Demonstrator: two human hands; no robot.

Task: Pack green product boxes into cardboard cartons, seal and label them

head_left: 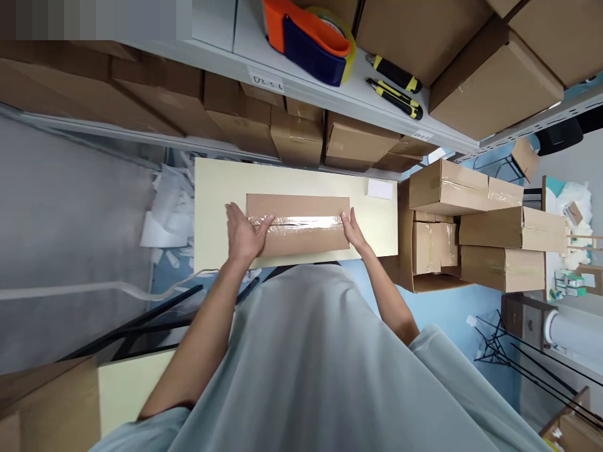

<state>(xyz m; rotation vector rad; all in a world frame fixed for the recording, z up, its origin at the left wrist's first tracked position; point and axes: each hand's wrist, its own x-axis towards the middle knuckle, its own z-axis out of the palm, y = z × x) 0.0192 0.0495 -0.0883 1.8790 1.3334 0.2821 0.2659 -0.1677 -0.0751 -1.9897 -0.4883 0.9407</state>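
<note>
A long cardboard box [306, 242] lies on the pale table [217, 182] in front of me, with a shiny strip of clear tape [308, 222] along its top seam. At its left end is my left hand [245, 233], the thumb over the tape and the fingers against the end. My right hand [353, 231] grips the opposite end, its thumb at the tape's edge. Between them the two hands hold the box. A small white slip [379, 189] rests on the table to the right, beyond the box.
Above the table, a shelf [301, 85] carries a tape dispenser [311, 47], two utility knives [396, 85] and cartons. More cartons [296, 137] fill the level below. A large open carton [406, 245] and stacked boxes [490, 229] stand right; crumpled white wrapping [169, 201] lies left.
</note>
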